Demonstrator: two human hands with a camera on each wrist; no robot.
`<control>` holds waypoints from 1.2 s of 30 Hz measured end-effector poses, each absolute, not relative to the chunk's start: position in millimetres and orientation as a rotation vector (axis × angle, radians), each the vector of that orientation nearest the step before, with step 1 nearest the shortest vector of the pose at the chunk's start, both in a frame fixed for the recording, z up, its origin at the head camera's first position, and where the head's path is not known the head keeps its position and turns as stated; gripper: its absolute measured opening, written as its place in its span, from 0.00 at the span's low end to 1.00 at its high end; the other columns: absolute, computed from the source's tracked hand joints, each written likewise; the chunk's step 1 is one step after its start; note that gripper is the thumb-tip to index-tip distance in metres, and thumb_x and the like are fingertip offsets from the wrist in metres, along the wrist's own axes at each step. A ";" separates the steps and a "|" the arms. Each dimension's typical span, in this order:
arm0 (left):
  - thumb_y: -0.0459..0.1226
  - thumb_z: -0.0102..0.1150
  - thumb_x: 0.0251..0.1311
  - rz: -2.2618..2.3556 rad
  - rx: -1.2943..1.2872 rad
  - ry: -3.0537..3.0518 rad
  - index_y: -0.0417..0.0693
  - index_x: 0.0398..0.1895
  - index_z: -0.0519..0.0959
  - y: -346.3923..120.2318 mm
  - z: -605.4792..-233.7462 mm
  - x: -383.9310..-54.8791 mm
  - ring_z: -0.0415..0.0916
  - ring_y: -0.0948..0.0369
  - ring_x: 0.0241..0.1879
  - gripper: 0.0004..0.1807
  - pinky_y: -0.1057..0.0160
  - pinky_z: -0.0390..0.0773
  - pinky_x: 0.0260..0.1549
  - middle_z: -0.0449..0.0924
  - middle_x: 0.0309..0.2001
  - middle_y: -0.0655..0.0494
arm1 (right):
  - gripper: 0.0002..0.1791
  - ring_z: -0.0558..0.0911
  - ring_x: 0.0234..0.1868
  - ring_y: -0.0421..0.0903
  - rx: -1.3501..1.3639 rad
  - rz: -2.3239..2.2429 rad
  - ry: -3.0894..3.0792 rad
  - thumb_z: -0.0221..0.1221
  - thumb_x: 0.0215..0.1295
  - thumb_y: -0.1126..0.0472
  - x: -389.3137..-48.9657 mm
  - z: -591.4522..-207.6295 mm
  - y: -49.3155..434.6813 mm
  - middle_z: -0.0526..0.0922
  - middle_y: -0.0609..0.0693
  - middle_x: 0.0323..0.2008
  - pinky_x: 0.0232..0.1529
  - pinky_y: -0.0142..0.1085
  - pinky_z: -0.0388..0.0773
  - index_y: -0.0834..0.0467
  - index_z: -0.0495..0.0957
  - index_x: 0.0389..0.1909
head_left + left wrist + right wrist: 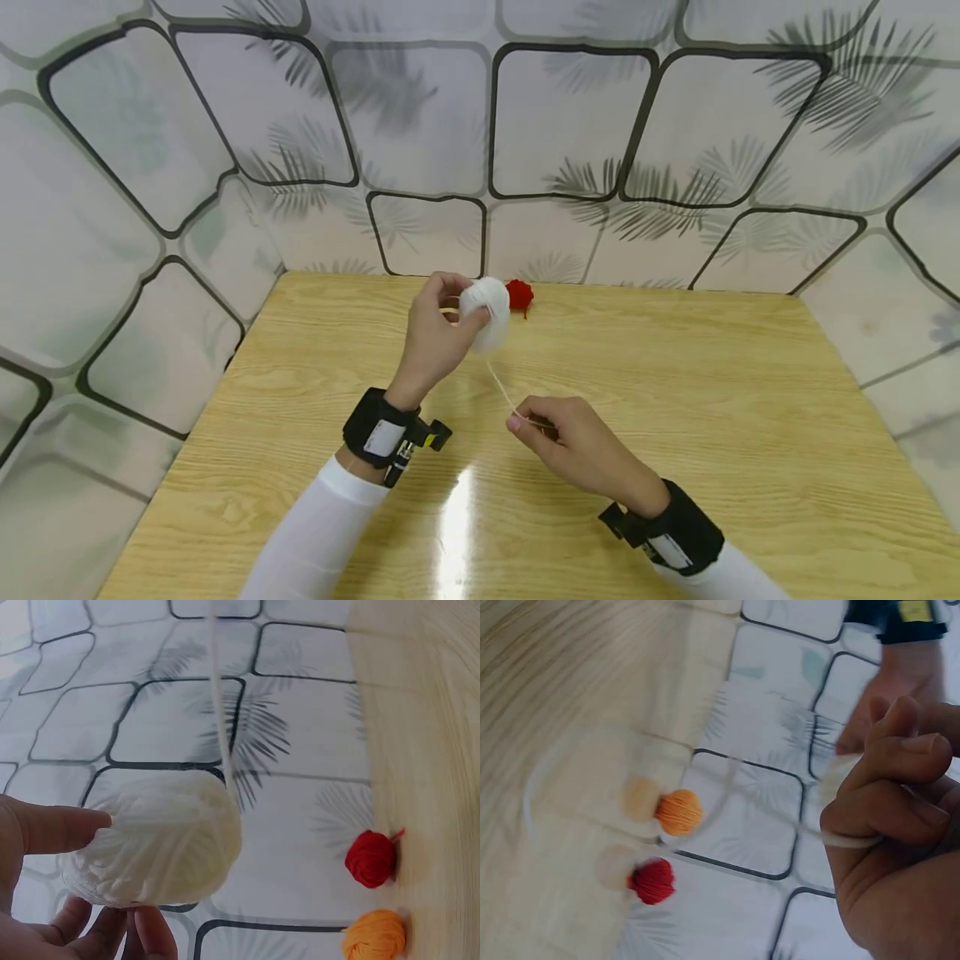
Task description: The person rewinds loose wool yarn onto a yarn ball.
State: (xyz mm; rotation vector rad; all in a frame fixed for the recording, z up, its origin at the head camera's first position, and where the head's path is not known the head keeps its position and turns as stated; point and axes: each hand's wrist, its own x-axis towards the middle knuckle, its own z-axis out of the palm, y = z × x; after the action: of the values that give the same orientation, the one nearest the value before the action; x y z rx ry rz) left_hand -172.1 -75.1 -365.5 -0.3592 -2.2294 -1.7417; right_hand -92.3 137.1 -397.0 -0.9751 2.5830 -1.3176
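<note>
My left hand (442,329) grips a ball of white yarn (161,840) above the table, thumb on one side and fingertips on the other. From the ball a white strand (498,385) runs down to my right hand (573,442), which pinches it between thumb and curled fingers. In the right wrist view a loose loop of the strand (529,799) hangs out past the hand, blurred. A red yarn ball (520,295) rests at the table's far edge, partly behind the white ball. Beside it lies an orange yarn ball (375,936), hidden in the head view.
The wooden table (675,400) ends against a patterned backdrop (570,125) at the back and both sides. Each wrist wears a black strap (378,429) with a small camera. Light glares off the table's front middle.
</note>
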 end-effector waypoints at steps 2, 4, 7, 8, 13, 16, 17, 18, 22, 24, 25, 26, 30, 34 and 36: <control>0.28 0.66 0.58 -1.662 -0.405 -2.310 0.37 0.49 0.75 -75.6 -370.0 -174.6 0.77 0.50 0.46 0.17 0.54 0.76 0.43 0.79 0.47 0.44 | 0.09 0.64 0.18 0.33 -1.007 -1.313 2.628 0.57 0.77 0.54 -87.8 -387.8 139.6 0.66 0.35 0.19 0.20 0.28 0.63 0.47 0.82 0.34; 0.28 0.65 0.58 -1.611 -0.457 -2.397 0.38 0.49 0.76 -76.5 -372.8 -175.0 0.77 0.50 0.47 0.16 0.53 0.76 0.45 0.80 0.48 0.45 | 0.08 0.63 0.17 0.33 -1.031 -1.337 2.655 0.58 0.76 0.57 -85.5 -376.3 143.2 0.67 0.35 0.18 0.19 0.29 0.62 0.47 0.83 0.35; 0.27 0.65 0.59 -1.583 -0.565 -2.527 0.39 0.49 0.76 -77.4 -374.8 -172.4 0.77 0.51 0.48 0.15 0.53 0.77 0.48 0.80 0.48 0.46 | 0.07 0.62 0.17 0.34 -1.064 -1.404 2.662 0.60 0.74 0.62 -88.3 -356.6 149.4 0.68 0.37 0.19 0.18 0.30 0.62 0.49 0.83 0.35; 0.27 0.65 0.59 -1.581 -0.613 -2.566 0.40 0.49 0.76 -77.6 -374.6 -170.4 0.77 0.52 0.48 0.15 0.53 0.77 0.48 0.80 0.47 0.46 | 0.07 0.62 0.17 0.34 -1.069 -1.420 2.674 0.60 0.74 0.63 -90.8 -350.1 151.6 0.68 0.37 0.19 0.18 0.30 0.62 0.50 0.83 0.35; 0.26 0.65 0.58 -1.633 -0.906 -2.671 0.41 0.47 0.76 -77.3 -372.0 -156.3 0.77 0.54 0.47 0.15 0.51 0.78 0.50 0.80 0.45 0.50 | 0.06 0.61 0.15 0.39 -1.007 -1.478 2.719 0.60 0.73 0.64 -111.1 -323.3 162.4 0.67 0.42 0.18 0.17 0.33 0.60 0.52 0.84 0.36; 0.26 0.65 0.58 -1.703 -1.049 -2.681 0.42 0.47 0.76 -77.2 -369.9 -146.1 0.78 0.57 0.47 0.15 0.52 0.78 0.50 0.79 0.45 0.52 | 0.05 0.62 0.15 0.43 -0.955 -1.519 2.694 0.59 0.74 0.63 -127.5 -315.6 166.6 0.70 0.47 0.20 0.17 0.36 0.62 0.55 0.83 0.37; 0.25 0.65 0.59 -1.730 -1.085 -2.680 0.43 0.47 0.76 -77.2 -369.3 -142.9 0.78 0.58 0.48 0.15 0.53 0.78 0.51 0.79 0.46 0.53 | 0.05 0.63 0.15 0.44 -0.943 -1.531 2.681 0.59 0.74 0.63 -133.1 -314.5 167.4 0.71 0.48 0.21 0.17 0.36 0.62 0.56 0.83 0.38; 0.25 0.65 0.58 -1.759 -1.111 -2.676 0.43 0.47 0.76 -77.5 -368.7 -139.7 0.78 0.59 0.48 0.15 0.54 0.78 0.50 0.79 0.46 0.53 | 0.06 0.63 0.15 0.44 -0.929 -1.540 2.669 0.59 0.75 0.62 -138.7 -314.5 168.2 0.72 0.50 0.22 0.17 0.37 0.62 0.56 0.83 0.38; 0.24 0.64 0.58 -1.915 -1.185 -2.612 0.42 0.48 0.75 -80.5 -365.2 -129.3 0.79 0.58 0.49 0.16 0.56 0.79 0.50 0.78 0.47 0.51 | 0.07 0.64 0.17 0.46 -0.882 -1.588 2.586 0.58 0.76 0.62 -157.8 -323.6 170.4 0.74 0.54 0.24 0.18 0.37 0.62 0.59 0.82 0.38; 0.23 0.64 0.58 -2.028 -1.211 -2.546 0.40 0.49 0.75 -82.8 -362.9 -125.9 0.79 0.56 0.49 0.16 0.55 0.80 0.50 0.78 0.47 0.49 | 0.08 0.64 0.18 0.46 -0.835 -1.600 2.523 0.57 0.76 0.61 -164.6 -333.1 170.5 0.74 0.55 0.24 0.18 0.36 0.62 0.60 0.82 0.38; 0.23 0.64 0.58 -2.088 -1.224 -2.504 0.39 0.49 0.74 -84.1 -361.3 -124.4 0.79 0.56 0.49 0.17 0.54 0.81 0.50 0.77 0.47 0.48 | 0.09 0.65 0.19 0.46 -0.815 -1.604 2.488 0.57 0.77 0.61 -167.1 -338.7 170.0 0.73 0.55 0.24 0.19 0.36 0.62 0.60 0.82 0.38; 0.23 0.64 0.58 -2.157 -1.232 -2.458 0.37 0.49 0.74 -85.3 -359.6 -123.1 0.78 0.55 0.49 0.17 0.53 0.81 0.50 0.77 0.47 0.47 | 0.09 0.66 0.20 0.46 -0.794 -1.603 2.454 0.56 0.77 0.61 -168.9 -345.0 169.1 0.73 0.55 0.25 0.19 0.35 0.63 0.60 0.82 0.39; 0.22 0.63 0.59 -2.416 -1.184 -2.254 0.34 0.49 0.72 -88.6 -352.1 -120.4 0.77 0.54 0.47 0.17 0.54 0.82 0.47 0.77 0.46 0.47 | 0.12 0.66 0.20 0.44 -0.731 -1.592 2.329 0.53 0.79 0.59 -168.0 -370.8 162.7 0.71 0.52 0.23 0.21 0.33 0.64 0.60 0.83 0.41; 0.21 0.62 0.59 -2.542 -1.011 -2.077 0.37 0.49 0.73 -89.8 -344.6 -120.7 0.76 0.56 0.47 0.16 0.58 0.81 0.47 0.79 0.45 0.50 | 0.12 0.68 0.21 0.41 -0.753 -1.623 2.220 0.51 0.79 0.65 -156.8 -391.6 153.2 0.72 0.49 0.23 0.23 0.32 0.67 0.64 0.82 0.44; 0.21 0.61 0.60 -2.556 -0.888 -2.010 0.38 0.49 0.73 -89.2 -341.1 -122.1 0.77 0.56 0.48 0.16 0.59 0.80 0.49 0.79 0.45 0.52 | 0.11 0.68 0.21 0.40 -0.796 -1.600 2.222 0.49 0.77 0.68 -148.7 -398.0 148.0 0.74 0.48 0.24 0.23 0.31 0.67 0.66 0.81 0.41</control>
State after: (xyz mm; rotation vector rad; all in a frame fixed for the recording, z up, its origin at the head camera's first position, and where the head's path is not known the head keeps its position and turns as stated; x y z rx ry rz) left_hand -122.1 -89.2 -341.1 -0.8882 -2.0103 -2.5564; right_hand -148.7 148.0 -398.0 -0.7955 2.2216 -1.6002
